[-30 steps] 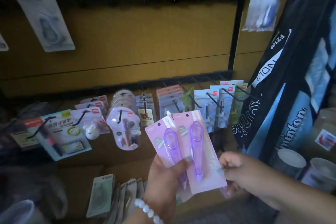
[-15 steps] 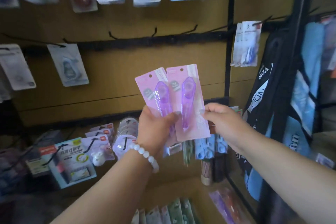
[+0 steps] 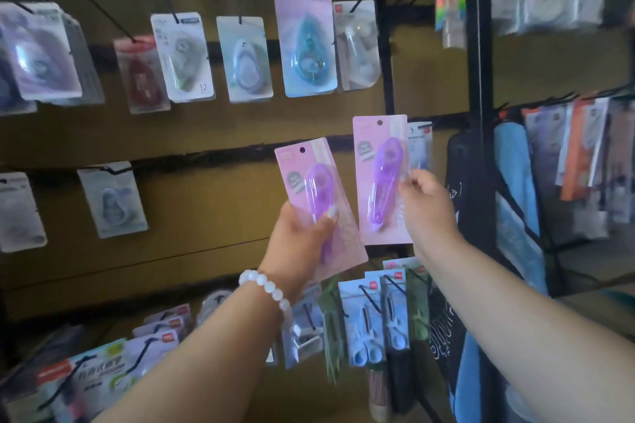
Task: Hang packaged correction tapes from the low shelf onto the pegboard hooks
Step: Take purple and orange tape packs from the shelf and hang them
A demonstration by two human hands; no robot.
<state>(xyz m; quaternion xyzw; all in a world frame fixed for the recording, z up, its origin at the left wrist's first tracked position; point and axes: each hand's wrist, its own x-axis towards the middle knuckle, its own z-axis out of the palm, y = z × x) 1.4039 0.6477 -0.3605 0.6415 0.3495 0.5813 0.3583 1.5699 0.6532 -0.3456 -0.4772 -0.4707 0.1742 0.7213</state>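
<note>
Two pink packs, each with a purple correction tape, are held up before the brown pegboard (image 3: 213, 203). My left hand (image 3: 299, 244) grips the lower part of the tilted left pack (image 3: 318, 182), thumb across its blister. My right hand (image 3: 426, 206) pinches the right edge of the upright right pack (image 3: 372, 182), which is higher and apart from the left one. Each pack has a hang hole at its top. A black hook rail (image 3: 206, 156) runs behind them. The low shelf is out of view.
Other correction tape packs (image 3: 305, 41) hang on black hooks in the upper rows. Blue packs (image 3: 371, 312) hang below the hands. A black upright post (image 3: 479, 113) stands to the right, with a dark bag (image 3: 467, 203) and more hanging goods beyond it.
Both hands have risen toward the upper pegboard rows. The two packs, held overlapping before, are now separated, the right one drawn up and to the right.
</note>
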